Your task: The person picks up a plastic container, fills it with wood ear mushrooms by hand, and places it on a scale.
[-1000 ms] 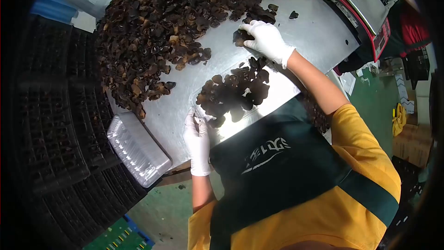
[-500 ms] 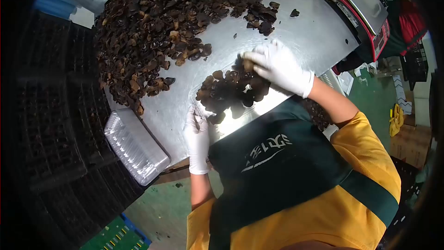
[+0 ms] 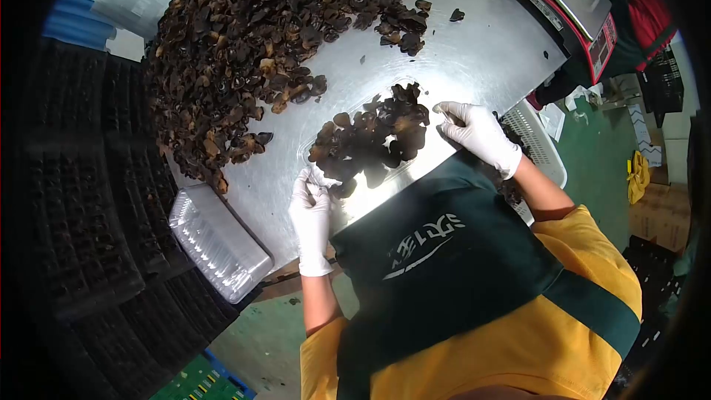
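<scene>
Dark brown wood ear mushrooms (image 3: 404,115) lie heaped in a clear plastic tray (image 3: 320,176) on the metal table before me; much of its rim is lost in glare. My left hand (image 3: 309,211), in a white glove, is closed on the tray's near left corner. To the right of the heap, apart from it, my white-gloved right hand (image 3: 478,133) has its fingers curled. A dark spot shows between thumb and fingers, too small to make out. A big pile of loose wood ear mushrooms (image 3: 229,52) covers the far left of the table.
Nested clear plastic trays (image 3: 222,244) stand at the table's left corner. A red scale (image 3: 570,11) is at the far right. Below the right edge sits a white perforated basket (image 3: 544,144). Black crates (image 3: 74,200) rise on the left. Another person's sleeve (image 3: 652,15) shows top right.
My right hand has drawn back from the mushrooms in the tray, toward the right and nearer my body. My left hand stays at the tray corner. The view has shifted slightly.
</scene>
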A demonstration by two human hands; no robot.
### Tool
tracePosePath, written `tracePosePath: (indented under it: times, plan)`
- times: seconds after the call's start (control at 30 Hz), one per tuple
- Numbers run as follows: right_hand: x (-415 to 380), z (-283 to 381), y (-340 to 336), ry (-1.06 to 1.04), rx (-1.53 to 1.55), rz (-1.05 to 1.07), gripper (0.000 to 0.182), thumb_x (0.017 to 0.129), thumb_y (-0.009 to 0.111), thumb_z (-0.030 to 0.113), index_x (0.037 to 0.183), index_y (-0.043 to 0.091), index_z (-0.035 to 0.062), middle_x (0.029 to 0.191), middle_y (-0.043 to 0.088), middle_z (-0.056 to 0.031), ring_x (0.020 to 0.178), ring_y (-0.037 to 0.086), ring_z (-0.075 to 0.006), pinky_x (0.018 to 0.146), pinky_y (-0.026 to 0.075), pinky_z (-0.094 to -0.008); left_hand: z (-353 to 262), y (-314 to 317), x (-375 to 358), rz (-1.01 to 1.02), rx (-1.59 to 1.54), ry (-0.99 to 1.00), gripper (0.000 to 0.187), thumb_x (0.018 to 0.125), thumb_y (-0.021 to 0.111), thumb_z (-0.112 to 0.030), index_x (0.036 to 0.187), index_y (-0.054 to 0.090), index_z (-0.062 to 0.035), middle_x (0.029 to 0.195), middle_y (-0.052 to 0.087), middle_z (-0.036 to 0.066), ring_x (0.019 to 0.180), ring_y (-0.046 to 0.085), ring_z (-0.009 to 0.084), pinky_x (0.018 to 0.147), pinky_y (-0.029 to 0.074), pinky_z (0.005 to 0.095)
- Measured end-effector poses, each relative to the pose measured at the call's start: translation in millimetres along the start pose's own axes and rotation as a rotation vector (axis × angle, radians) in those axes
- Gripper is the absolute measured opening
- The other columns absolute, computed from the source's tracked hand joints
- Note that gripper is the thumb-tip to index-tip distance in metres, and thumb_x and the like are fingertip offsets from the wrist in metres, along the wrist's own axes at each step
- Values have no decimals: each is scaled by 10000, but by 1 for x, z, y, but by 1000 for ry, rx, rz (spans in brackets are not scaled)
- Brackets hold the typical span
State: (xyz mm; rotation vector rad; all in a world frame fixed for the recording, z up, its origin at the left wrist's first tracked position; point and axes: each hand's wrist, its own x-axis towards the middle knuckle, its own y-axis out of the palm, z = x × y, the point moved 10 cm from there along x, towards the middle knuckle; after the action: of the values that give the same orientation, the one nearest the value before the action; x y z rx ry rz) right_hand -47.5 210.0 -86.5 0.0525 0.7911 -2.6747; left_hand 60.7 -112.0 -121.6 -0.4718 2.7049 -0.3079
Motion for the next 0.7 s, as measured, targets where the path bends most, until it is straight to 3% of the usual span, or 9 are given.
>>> tracePosePath:
  times: [0.07, 0.1, 0.2, 0.27, 0.33, 0.37, 0.47, 0.53, 0.7]
  plan:
    - [1, -15, -3, 155, 204, -76, 273, 918, 606, 102, 1169, 627, -2, 686, 569, 11, 563, 476, -52, 551, 428, -233, -5, 6, 1, -6, -5, 41, 464, 907, 507, 90, 1361, 468, -3, 819, 567, 3, 603, 529, 58, 537, 453, 202]
    - [3, -14, -12, 177, 119, -114, 264, 923, 573, 73, 1175, 615, 6, 689, 567, 18, 551, 464, -38, 517, 410, -217, -12, 10, 3, -11, -17, 81, 455, 906, 506, 91, 1350, 476, -2, 809, 553, -1, 601, 525, 60, 542, 455, 205]
    - [1, -22, -37, 268, 308, -113, 247, 918, 529, 35, 1140, 625, -18, 772, 622, -17, 628, 539, -54, 580, 455, -221, -40, 33, 11, 63, -8, 151, 455, 899, 507, 99, 1342, 480, -1, 790, 527, -7, 604, 518, 62, 551, 460, 213]
    - [2, -22, -76, 144, 225, -256, 250, 860, 544, 71, 1071, 652, -6, 706, 576, 19, 610, 517, -53, 586, 445, -233, -68, 54, 15, 130, -54, 127, 440, 880, 578, 59, 1313, 517, 10, 873, 619, 18, 724, 549, 55, 650, 483, 205]
    - [4, -34, -120, 83, 181, -399, 261, 853, 530, 58, 1075, 643, -22, 724, 581, 11, 662, 526, -50, 628, 455, -227, -101, 90, 25, 212, 3, 148, 446, 876, 594, 46, 1314, 513, 18, 834, 607, 21, 712, 543, 58, 645, 478, 203]
    - [4, -33, -143, 87, 105, -369, 253, 941, 569, 97, 1141, 625, -48, 812, 595, 40, 770, 529, -33, 704, 456, -226, -118, 112, 30, 281, -54, 207, 473, 873, 602, 37, 1333, 490, 30, 836, 597, 26, 668, 547, 65, 613, 481, 212]
    - [-6, -43, -223, 84, 195, -536, 248, 858, 524, 23, 1074, 634, -34, 789, 567, 38, 663, 459, -29, 579, 380, -210, -167, 181, 51, 438, -9, 455, 544, 872, 600, 34, 1383, 416, 55, 848, 578, 45, 604, 574, 95, 548, 501, 236]
    - [-10, -39, -275, 130, 120, -571, 310, 807, 506, -6, 1088, 634, -30, 785, 561, 36, 643, 453, -32, 564, 369, -202, -210, 232, 44, 564, -119, 271, 586, 877, 604, 26, 1409, 361, 73, 821, 563, 52, 604, 585, 109, 539, 516, 245]
    - [-1, -105, -399, 167, 29, -619, 279, 876, 574, 45, 1127, 679, -16, 729, 602, 4, 595, 508, -70, 544, 432, -244, -276, 354, 66, 704, -70, 426, 599, 862, 602, 10, 1383, 349, 161, 743, 612, 70, 630, 635, 141, 582, 516, 249]
